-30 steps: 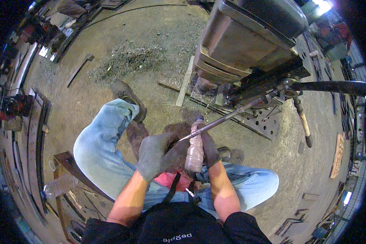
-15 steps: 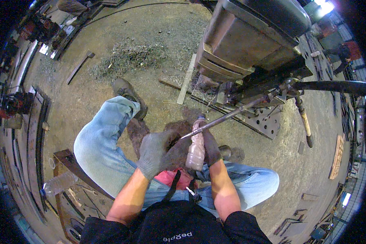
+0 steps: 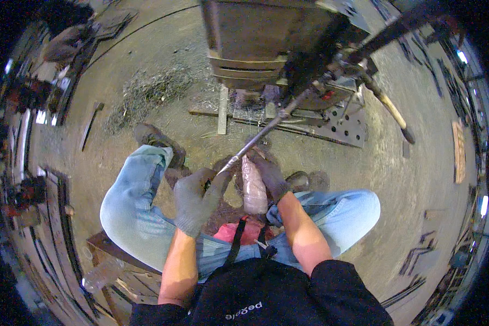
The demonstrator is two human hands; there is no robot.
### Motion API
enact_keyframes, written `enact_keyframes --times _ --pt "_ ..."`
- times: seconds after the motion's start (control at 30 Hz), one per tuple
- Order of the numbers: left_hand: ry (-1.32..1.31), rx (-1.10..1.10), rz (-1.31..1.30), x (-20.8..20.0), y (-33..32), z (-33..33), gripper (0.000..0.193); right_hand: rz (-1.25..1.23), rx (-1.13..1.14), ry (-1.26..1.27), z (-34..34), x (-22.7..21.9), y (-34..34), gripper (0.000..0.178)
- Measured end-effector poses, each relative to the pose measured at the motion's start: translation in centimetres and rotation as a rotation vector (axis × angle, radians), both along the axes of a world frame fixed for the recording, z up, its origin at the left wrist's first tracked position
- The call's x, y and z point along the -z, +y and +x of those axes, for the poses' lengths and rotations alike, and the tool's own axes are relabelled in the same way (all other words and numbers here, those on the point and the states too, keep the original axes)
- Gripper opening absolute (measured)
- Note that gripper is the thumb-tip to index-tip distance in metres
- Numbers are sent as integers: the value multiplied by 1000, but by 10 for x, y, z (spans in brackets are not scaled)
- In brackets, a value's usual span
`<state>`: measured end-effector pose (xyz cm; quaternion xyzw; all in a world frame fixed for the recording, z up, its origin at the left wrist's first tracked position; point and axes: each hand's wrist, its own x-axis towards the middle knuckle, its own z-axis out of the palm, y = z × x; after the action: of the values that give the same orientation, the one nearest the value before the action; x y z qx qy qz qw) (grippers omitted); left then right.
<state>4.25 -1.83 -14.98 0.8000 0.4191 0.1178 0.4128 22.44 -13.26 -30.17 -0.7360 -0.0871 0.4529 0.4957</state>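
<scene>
My left hand (image 3: 193,201), in a grey glove, is curled, with something small and dark between thumb and fingers that I cannot make out. My right hand (image 3: 269,176), also gloved, grips the upper part of a crinkled clear plastic bottle (image 3: 254,193) holding a murky pinkish-brown liquid. The bottle is held over my lap; its neck is hidden by the right hand. A long metal lever (image 3: 266,127) slants down from the machine (image 3: 250,41), its tip ending close above my left hand, beside the bottle.
A heap of metal shavings (image 3: 152,98) lies on the floor ahead, with a hammer (image 3: 91,126) to its left. A perforated steel plate (image 3: 345,122) sits beneath the machine. A wooden-handled lever (image 3: 388,106) sticks out right. Another clear bottle (image 3: 103,273) lies at lower left.
The view has swung to the right, so the machine sits further left. My right hand has slid up over the bottle's top. My left hand has drawn away from the bottle.
</scene>
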Motion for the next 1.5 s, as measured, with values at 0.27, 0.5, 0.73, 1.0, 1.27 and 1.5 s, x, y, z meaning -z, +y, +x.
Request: enact_keyframes --times 0.27,0.5,0.73,1.0,1.27,1.5 --pt "-124 -84 -128 -10 -7 8 39 -34 32 103 -1 -37 0 51" --pt "-154 -128 -160 5 -6 6 30 31 66 190 0 -19 -4 55" --pt "-161 -115 -144 8 -5 4 31 -27 105 17 -2 -17 -2 51" --pt "-163 -142 -150 6 -7 7 29 427 253 527 -4 6 4 38" --pt "-113 -93 -95 -1 -4 8 32 -50 113 615 -28 39 -23 41" --pt "-53 -40 -22 -7 -7 9 45 137 116 233 -17 -22 -13 46"
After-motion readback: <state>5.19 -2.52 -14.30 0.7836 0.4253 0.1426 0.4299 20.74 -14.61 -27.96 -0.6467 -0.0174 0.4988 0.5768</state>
